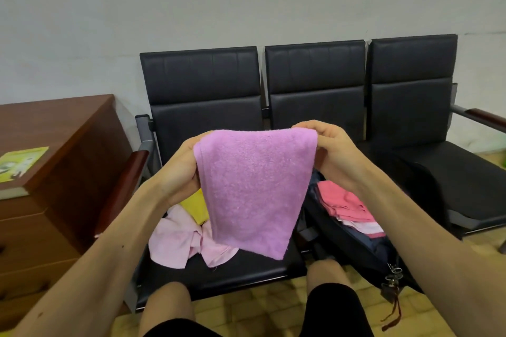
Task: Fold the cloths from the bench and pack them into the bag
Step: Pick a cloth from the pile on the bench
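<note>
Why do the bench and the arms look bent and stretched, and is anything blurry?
Head view: the wide lens bows the bench and stretches both forearms near the corners; light is soft and even, no glare; the purple towel is fairly sharp, edges slightly soft.

Hanging purple towel screens the open bag; rightmost seat lies bare.
</note>
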